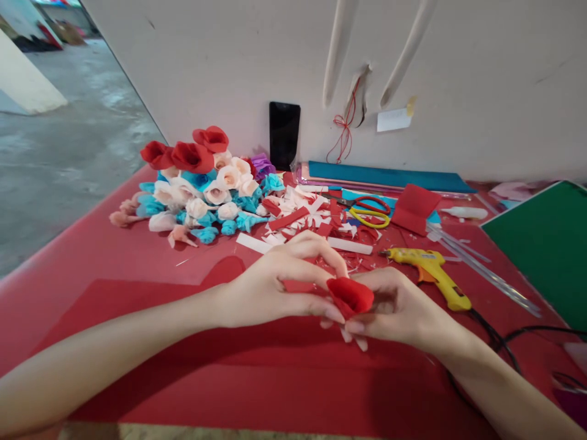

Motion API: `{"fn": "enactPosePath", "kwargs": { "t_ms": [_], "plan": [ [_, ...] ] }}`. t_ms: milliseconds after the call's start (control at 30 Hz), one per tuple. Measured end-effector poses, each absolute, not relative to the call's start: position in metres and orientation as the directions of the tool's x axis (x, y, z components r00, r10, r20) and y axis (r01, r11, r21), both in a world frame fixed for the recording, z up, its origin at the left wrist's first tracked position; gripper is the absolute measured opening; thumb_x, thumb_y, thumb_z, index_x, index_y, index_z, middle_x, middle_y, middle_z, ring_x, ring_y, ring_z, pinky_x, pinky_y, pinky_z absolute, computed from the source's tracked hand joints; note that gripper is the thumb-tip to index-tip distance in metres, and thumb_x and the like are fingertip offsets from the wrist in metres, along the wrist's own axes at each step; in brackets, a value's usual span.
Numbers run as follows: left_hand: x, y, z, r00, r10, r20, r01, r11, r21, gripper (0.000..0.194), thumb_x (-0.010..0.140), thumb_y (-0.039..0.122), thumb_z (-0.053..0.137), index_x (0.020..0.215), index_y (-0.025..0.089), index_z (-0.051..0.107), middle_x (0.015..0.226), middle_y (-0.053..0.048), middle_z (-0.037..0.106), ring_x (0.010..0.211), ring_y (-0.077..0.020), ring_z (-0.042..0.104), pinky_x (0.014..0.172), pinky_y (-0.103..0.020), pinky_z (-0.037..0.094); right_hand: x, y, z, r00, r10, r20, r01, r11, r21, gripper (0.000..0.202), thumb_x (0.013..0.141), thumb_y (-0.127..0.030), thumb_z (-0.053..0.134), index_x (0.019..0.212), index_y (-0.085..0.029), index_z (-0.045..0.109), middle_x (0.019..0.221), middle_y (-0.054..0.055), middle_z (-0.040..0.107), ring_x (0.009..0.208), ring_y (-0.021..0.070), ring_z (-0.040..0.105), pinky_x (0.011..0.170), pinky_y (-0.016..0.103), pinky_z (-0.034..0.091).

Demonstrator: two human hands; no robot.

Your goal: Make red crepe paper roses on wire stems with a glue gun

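Observation:
A small red paper flower (351, 297), its cup opening upward, is held between both hands above the red table (220, 391). My left hand (293, 284) has its thumb and fingers closed on the flower's left side. On the other side, my right hand (397, 308) pinches the flower, its thumb near the base. Some fingertips of both hands are hidden behind the flower and each other. Beneath my left arm lies a sheet of red paper (137, 299); a rounded red piece (227, 269) is just behind my left wrist.
Paper flowers (202, 195) are heaped at the back left, beside paper scraps (302, 214). Scissors (369, 217), a red paper stack (415, 209) and a yellow glue gun (431, 272) with a black cable lie to the right. A phone (284, 135) leans on the wall; a green board (545, 250) stands far right.

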State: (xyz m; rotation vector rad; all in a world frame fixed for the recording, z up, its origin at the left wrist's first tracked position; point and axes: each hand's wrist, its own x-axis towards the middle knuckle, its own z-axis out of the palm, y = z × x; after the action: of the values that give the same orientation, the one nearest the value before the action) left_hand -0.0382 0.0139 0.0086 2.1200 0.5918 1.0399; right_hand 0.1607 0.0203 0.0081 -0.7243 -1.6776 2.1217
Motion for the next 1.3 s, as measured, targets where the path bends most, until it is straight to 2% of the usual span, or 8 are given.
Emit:
{"fn": "enactPosePath", "kwargs": {
  "t_ms": [300, 500, 667, 833, 933, 1033, 1167, 1300],
  "plan": [
    [-0.038, 0.016, 0.010, 0.580, 0.652, 0.488, 0.076, -0.639, 0.765, 0.029, 0.062, 0.011, 0.072, 0.091, 0.013, 0.065, 0.091, -0.008, 0.059, 0.089, -0.0163, 0.052, 0.083, -0.029, 0.044, 0.157, 0.017, 0.006, -0.712, 0.694, -0.109, -0.029, -0.184, -0.982, 0.017, 0.065, -0.003, 0.066, 0.074, -0.017, 0.067, 0.062, -0.003, 0.063, 0.053, 0.0048, 0.057, 0.052, 0.010, 0.048],
    [-0.035, 0.014, 0.001, 0.427, 0.707, 0.564, 0.063, -0.645, 0.761, 0.022, 0.064, 0.015, 0.072, 0.086, 0.014, 0.067, 0.083, -0.006, 0.061, 0.081, -0.0148, 0.054, 0.079, -0.031, 0.044, 0.153, 0.011, 0.010, -0.503, 0.827, 0.250, 0.041, 0.312, -0.949, 0.014, 0.064, -0.006, 0.067, 0.072, -0.018, 0.066, 0.073, 0.000, 0.067, 0.061, 0.0093, 0.061, 0.056, 0.013, 0.051],
    [-0.035, 0.012, 0.004, 0.425, 0.674, 0.604, 0.106, -0.700, 0.706, 0.010, 0.069, 0.013, 0.067, 0.079, 0.012, 0.068, 0.079, -0.006, 0.062, 0.079, -0.0134, 0.054, 0.082, -0.030, 0.043, 0.151, 0.009, 0.008, -0.443, 0.804, 0.396, 0.148, 0.502, -0.852, 0.008, 0.068, -0.010, 0.067, 0.070, -0.018, 0.065, 0.074, 0.001, 0.066, 0.064, 0.0112, 0.062, 0.059, 0.017, 0.052],
    [-0.053, 0.021, 0.023, 0.627, 0.685, 0.372, 0.370, -0.681, 0.632, 0.025, 0.076, 0.018, 0.062, 0.101, 0.018, 0.061, 0.101, -0.005, 0.060, 0.094, -0.0143, 0.053, 0.083, -0.025, 0.042, 0.151, 0.009, 0.007, -0.421, 0.803, 0.423, 0.251, 0.551, -0.796, 0.008, 0.068, -0.011, 0.066, 0.071, -0.018, 0.064, 0.071, -0.001, 0.065, 0.059, 0.0091, 0.060, 0.057, 0.015, 0.050],
    [-0.071, 0.029, 0.024, 0.670, 0.719, 0.183, 0.560, -0.652, 0.511, 0.018, 0.084, 0.025, 0.050, 0.098, 0.021, 0.061, 0.098, -0.003, 0.062, 0.089, -0.0135, 0.055, 0.080, -0.025, 0.042, 0.153, 0.010, 0.006, -0.435, 0.834, 0.338, 0.361, 0.506, -0.783, 0.003, 0.070, -0.019, 0.066, 0.069, -0.017, 0.063, 0.068, -0.001, 0.064, 0.056, 0.0086, 0.056, 0.052, 0.016, 0.047],
    [-0.090, 0.031, 0.007, 0.712, 0.700, 0.052, 0.649, -0.685, 0.331, 0.022, 0.089, 0.026, 0.041, 0.092, 0.021, 0.062, 0.094, -0.001, 0.063, 0.089, -0.0146, 0.054, 0.082, -0.027, 0.040, 0.153, 0.012, 0.004, -0.500, 0.859, 0.108, 0.507, 0.392, -0.768, 0.011, 0.072, -0.028, 0.063, 0.073, -0.017, 0.063, 0.063, -0.001, 0.061, 0.052, 0.0084, 0.051, 0.048, 0.017, 0.042],
    [-0.110, 0.023, -0.027, 0.658, 0.752, 0.030, 0.714, -0.637, 0.291, 0.024, 0.088, 0.023, 0.041, 0.099, 0.018, 0.061, 0.102, -0.006, 0.061, 0.098, -0.0197, 0.051, 0.089, -0.035, 0.035, 0.152, 0.019, -0.005, -0.613, 0.760, -0.217, 0.606, 0.276, -0.746, 0.017, 0.076, -0.033, 0.057, 0.075, -0.017, 0.062, 0.063, -0.001, 0.059, 0.054, 0.0080, 0.048, 0.051, 0.018, 0.039],
    [-0.121, 0.013, -0.044, 0.614, 0.788, 0.043, 0.746, -0.598, 0.293, 0.019, 0.085, 0.028, 0.049, 0.095, 0.020, 0.062, 0.105, -0.005, 0.060, 0.100, -0.0194, 0.049, 0.090, -0.035, 0.035, 0.154, 0.027, -0.019, -0.685, 0.644, -0.341, 0.608, 0.247, -0.755, 0.018, 0.077, -0.034, 0.055, 0.072, -0.017, 0.057, 0.071, -0.002, 0.061, 0.063, 0.0087, 0.053, 0.059, 0.018, 0.040]
  ]
}}
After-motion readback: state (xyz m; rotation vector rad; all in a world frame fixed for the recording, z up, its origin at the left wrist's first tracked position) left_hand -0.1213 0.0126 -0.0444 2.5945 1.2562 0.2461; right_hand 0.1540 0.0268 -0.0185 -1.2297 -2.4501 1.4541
